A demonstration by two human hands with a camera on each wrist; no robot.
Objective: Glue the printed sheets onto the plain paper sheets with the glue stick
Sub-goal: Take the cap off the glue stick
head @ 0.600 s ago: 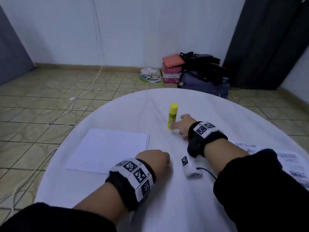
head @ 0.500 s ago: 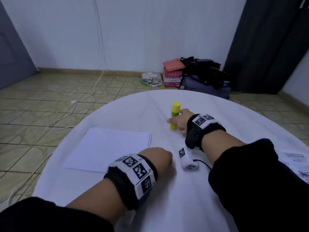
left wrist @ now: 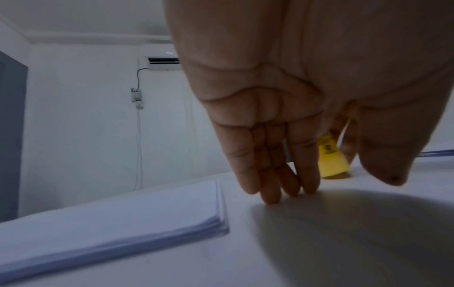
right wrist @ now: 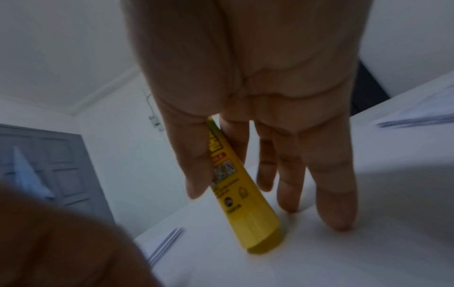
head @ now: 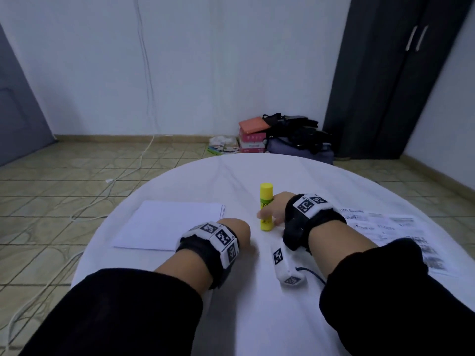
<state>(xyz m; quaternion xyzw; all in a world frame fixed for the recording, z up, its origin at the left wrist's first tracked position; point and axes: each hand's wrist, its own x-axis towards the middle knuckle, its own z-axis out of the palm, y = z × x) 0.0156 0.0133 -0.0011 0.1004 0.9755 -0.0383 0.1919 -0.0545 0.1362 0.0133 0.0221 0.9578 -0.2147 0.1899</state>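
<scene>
Since the earlier frames, our right hand (head: pixel 276 206) has closed in on the glue stick (head: pixel 266 207): first beside its base, it now has the thumb and index finger pinching the yellow tube, with the remaining fingers (right wrist: pixel 331 174) extended down to the desk (head: pixel 257 317). The glue stick stands upright near the middle of the round white desk, cap on top. Our left hand (head: pixel 237 231) rests on the desk just left of the glue stick, apart from it; its fingers (left wrist: pixel 267 174) are loosely bent, tips touching the surface, and hold nothing. The stack of plain paper sheets (head: pixel 169 224) lies flat at the left, its right edge just beside the left hand and its far left corner close to the desk rim. The printed sheets (head: pixel 401 235) lie at the right, beyond the right forearm, reaching close to the right rim. A small white marker block (head: pixel 285 265) on a cord lies between the two forearms. Bare desk surface extends beyond the glue stick to the far rim, and also in front of both sleeves.
</scene>
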